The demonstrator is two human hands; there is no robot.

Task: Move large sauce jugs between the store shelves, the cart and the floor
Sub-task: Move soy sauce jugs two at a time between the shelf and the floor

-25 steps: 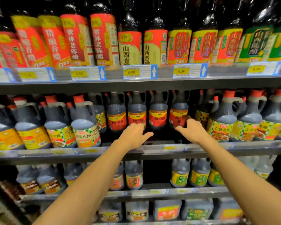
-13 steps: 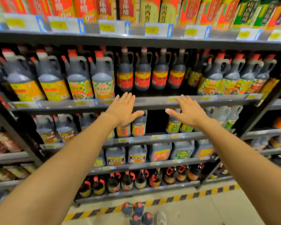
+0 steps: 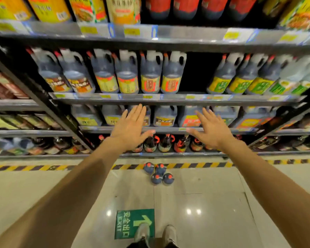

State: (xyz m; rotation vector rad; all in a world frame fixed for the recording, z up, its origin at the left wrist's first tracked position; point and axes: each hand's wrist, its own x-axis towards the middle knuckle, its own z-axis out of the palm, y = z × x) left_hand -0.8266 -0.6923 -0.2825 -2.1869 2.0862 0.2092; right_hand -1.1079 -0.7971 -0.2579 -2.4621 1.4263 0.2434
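My fingers on the left hand are straight and spread, palm fwd, holding nothing; same w/ the right hand, fingers fanned, empty. Both hands hang in the air in front of the dark metal store shelves, not touching any rail as far as I can tell.

Task's things: four dark blue-grey plastic sauce jugs w/ red caps stand in a tight cluster on the pale tiled floor, just in front of the yellow-black hazard stripe. They're below my hands and roughly centred between them, a shade nearer the left hand. Seen from the top, so long axis is upright, caps toward me.

Probably next: reach down for them; handles not clear from here. A dark gap in the row of handled jugs on the shelf higher up looks like a free slot.

Green exit sign sticker by my shoes.
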